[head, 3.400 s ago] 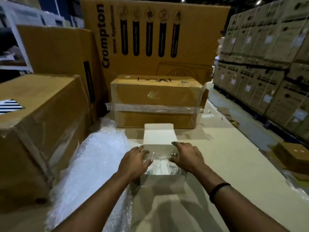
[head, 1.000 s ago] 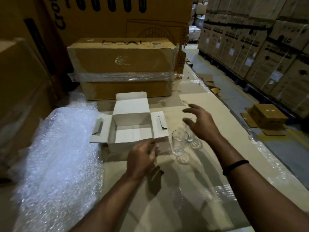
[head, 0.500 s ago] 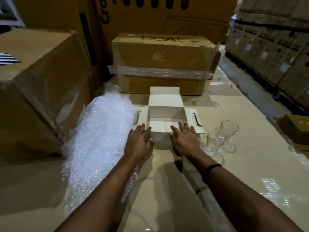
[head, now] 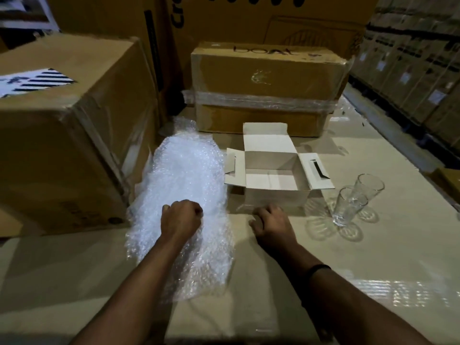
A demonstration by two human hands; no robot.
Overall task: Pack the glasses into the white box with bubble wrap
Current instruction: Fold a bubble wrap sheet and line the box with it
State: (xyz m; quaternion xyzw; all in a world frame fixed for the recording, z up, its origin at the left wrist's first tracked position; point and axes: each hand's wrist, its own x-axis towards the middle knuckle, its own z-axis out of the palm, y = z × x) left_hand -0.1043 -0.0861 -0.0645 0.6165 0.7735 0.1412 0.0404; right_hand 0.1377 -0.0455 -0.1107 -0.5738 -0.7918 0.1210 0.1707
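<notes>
Here the bubble wrap [head: 184, 185] sprawls at nine o'clock of the white box [head: 273, 192], which stands open and empty; two glasses [head: 358, 197] wait at three o'clock. The left hand [head: 180, 217] is fisted on the wrap, seemingly pinching it; the right hand [head: 271, 224] rests loosely curled, holding nothing. Best lift one sheet cleanly. The carton [head: 268, 78] behind reads "boAt".

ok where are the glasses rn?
In the head view, the two glasses stand upright on the table, right of the open white box and beyond the right hand.
</notes>
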